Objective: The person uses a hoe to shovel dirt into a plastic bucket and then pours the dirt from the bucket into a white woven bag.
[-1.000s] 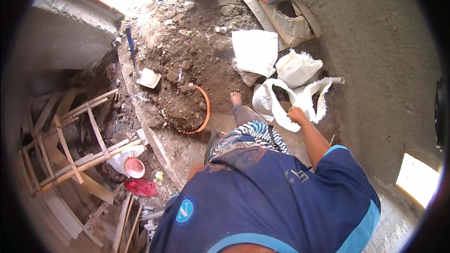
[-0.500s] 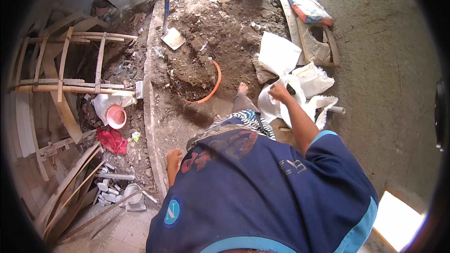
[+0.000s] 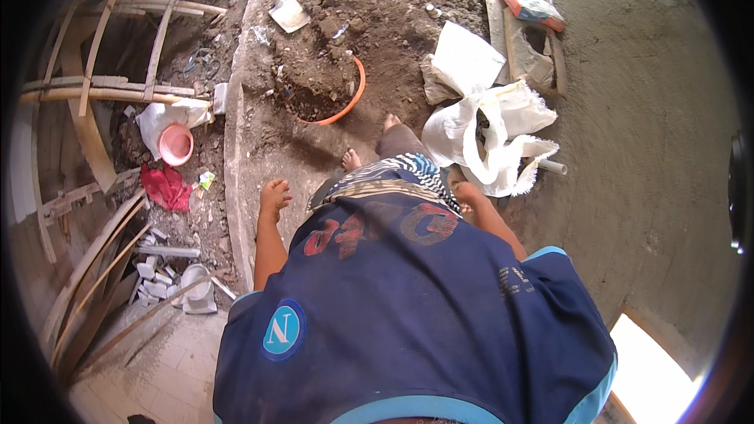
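Wooden ladder (image 3: 86, 94) far left, lying over loose boards. Just right of it, crumpled red cloth (image 3: 166, 188) on the rubble, with a pink bowl (image 3: 175, 144) tipped on its side above it. Next, the person's left hand (image 3: 274, 198): out beside the body, fingers loosely apart, nearest the pale concrete edge (image 3: 240, 153). Farther off, a shovel (image 3: 290, 15), blade flat on the dirt. Orange rim (image 3: 360, 90) curves around a mass of soil. 2 bare feet (image 3: 352, 160) show past the navy shirt (image 3: 377, 290). Right hand (image 3: 466, 195) at the shirt's right edge, low, near the white sacks (image 3: 448, 129); partly hidden, so cannot tell whether it grips anything. Hands well apart from each other. Sacks lie crumpled on the ground, 1 mouth gaping, edges frayed. Grey pipe (image 3: 554, 166) pokes out beside them. Rough grey wall (image 3: 636, 149) on the far right.
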A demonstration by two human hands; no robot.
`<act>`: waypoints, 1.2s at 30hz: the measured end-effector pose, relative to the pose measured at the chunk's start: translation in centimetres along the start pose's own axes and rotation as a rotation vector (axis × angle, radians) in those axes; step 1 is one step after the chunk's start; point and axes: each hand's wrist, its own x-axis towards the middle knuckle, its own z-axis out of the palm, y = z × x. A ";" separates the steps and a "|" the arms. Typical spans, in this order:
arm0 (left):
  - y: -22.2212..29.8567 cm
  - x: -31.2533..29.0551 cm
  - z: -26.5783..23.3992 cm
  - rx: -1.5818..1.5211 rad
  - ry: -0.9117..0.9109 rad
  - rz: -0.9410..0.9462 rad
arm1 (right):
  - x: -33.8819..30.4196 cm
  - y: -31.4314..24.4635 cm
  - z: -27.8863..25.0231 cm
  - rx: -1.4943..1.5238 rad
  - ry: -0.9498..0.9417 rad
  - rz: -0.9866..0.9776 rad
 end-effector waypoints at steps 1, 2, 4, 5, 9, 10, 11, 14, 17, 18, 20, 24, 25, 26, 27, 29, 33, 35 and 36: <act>-1.4 -0.7 0.0 -0.003 0.016 -0.018 | -0.1 1.4 0.9 0.058 -0.028 0.048; -3.1 -1.4 -0.1 -0.005 0.034 -0.037 | -0.1 2.1 1.3 0.116 -0.057 0.096; -7.6 -2.4 -0.3 0.041 0.038 -0.091 | 0.3 1.9 -0.1 0.290 -0.035 0.084; -10.2 -2.7 -0.3 0.116 0.007 -0.120 | 0.3 1.6 -1.1 0.381 -0.020 0.081; -17.5 -4.2 1.1 0.416 -0.156 -0.147 | 0.9 0.4 -5.6 0.494 0.209 -0.096; -17.9 -4.3 2.0 0.471 -0.191 -0.136 | 0.8 0.6 -6.8 0.561 0.235 -0.131; -17.8 -4.5 2.7 0.508 -0.199 -0.125 | 0.4 0.3 -7.9 0.625 0.248 -0.175; -14.6 -4.1 6.2 0.412 -0.137 -0.101 | -1.8 0.8 -10.5 0.625 0.258 -0.223; -9.0 -4.8 10.7 0.100 0.006 -0.084 | 0.5 6.2 -10.3 0.473 0.274 -0.241; -6.0 -5.8 12.8 0.022 0.038 -0.106 | 2.1 9.4 -10.4 0.384 0.283 -0.231; -1.8 -7.4 15.3 -0.015 0.024 -0.030 | 5.4 14.5 -9.6 0.257 0.260 -0.225; -2.0 -12.5 17.5 -0.001 0.086 0.003 | 2.7 11.9 -11.0 0.204 0.073 -0.043; -3.8 -13.1 17.7 0.034 0.095 0.010 | 2.5 11.5 -11.3 0.147 0.043 0.002; -4.9 -13.6 18.0 0.179 0.094 0.032 | 3.3 12.2 -11.8 0.169 0.038 -0.013; -6.0 -14.1 18.4 0.324 0.089 0.063 | 4.5 13.1 -12.4 0.194 0.041 -0.029; -12.2 -13.3 17.5 0.555 0.032 0.141 | 5.0 12.7 -12.8 0.291 0.121 -0.088; -21.4 -11.1 16.9 0.308 -0.067 -0.226 | 0.9 10.5 -14.3 0.530 0.131 -0.208; -20.9 -9.7 16.6 0.497 -0.132 -0.074 | 1.7 11.5 -14.7 0.520 0.126 -0.160; -20.1 -8.6 16.4 0.560 -0.159 0.006 | 2.1 12.4 -14.3 0.566 0.131 -0.143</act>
